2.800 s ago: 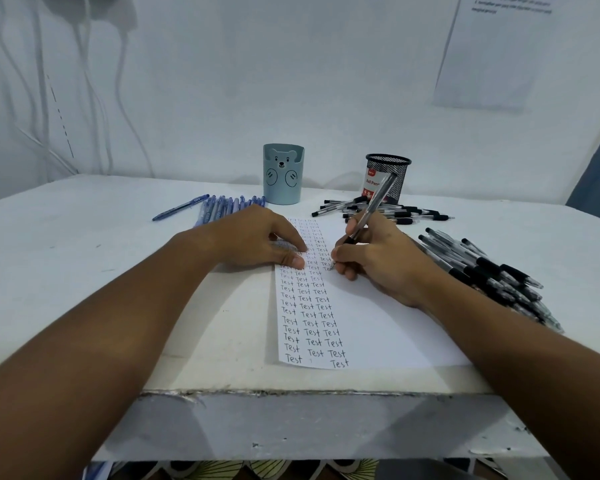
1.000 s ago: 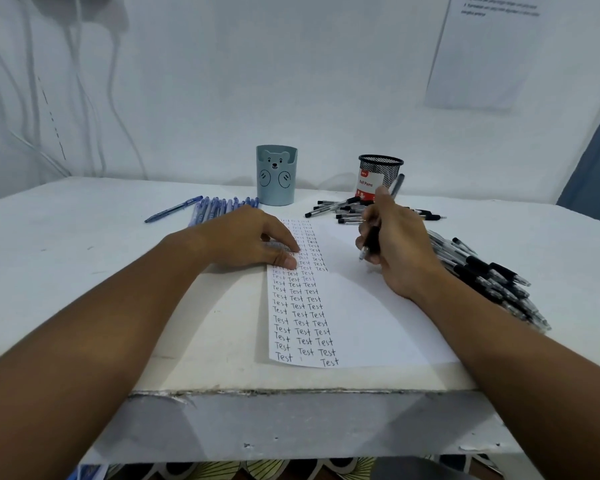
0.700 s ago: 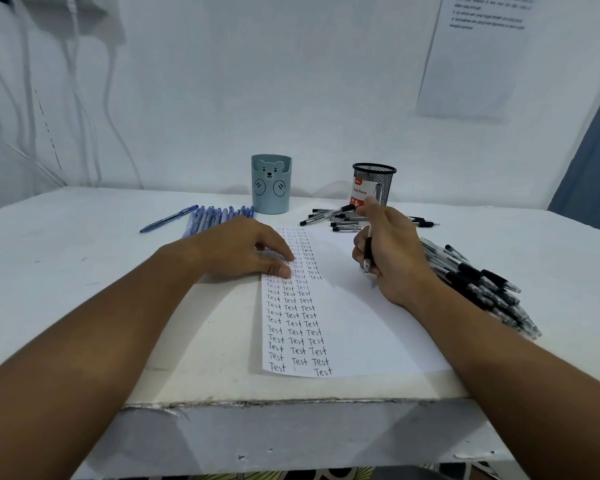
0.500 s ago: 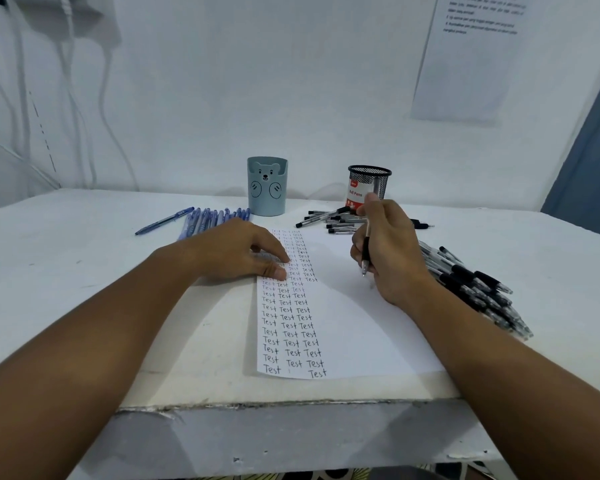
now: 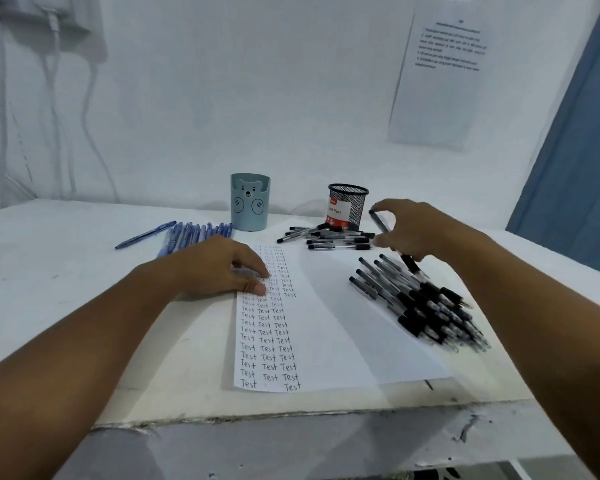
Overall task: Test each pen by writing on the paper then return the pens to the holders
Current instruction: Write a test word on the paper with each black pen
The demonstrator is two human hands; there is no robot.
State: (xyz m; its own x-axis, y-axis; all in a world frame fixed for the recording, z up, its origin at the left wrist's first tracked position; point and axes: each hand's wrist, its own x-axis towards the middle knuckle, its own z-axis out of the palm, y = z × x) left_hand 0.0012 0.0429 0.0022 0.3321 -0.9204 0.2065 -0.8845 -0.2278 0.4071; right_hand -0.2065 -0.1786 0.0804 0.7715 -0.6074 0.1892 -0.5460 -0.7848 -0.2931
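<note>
One black pen (image 5: 390, 242) in right hand (image 5: 418, 233).

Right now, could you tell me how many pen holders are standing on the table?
2: the blue bear holder stands at the back centre, and the black mesh holder stands to its right, behind loose black pens.

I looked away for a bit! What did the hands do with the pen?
The right hand stopped writing, lifted the black pen off the paper and carried it toward the mesh holder, fingers gripping it. The left hand stayed pressing the paper.
</note>
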